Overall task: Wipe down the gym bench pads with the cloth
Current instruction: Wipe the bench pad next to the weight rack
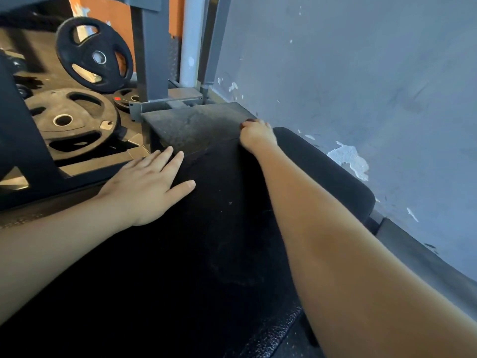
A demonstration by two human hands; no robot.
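Bench pad (219, 228) lengthwise fwd, L hand (149, 187) flat

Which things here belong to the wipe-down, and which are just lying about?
Job in hand:
black bench pad
dusty far pad
left hand, flat on the black pad
right hand, curled where the two pads meet; cloth not clearly visible

Lying about:
flat weight plate
leaning weight plate
small plate
grey frame post
peeling wall
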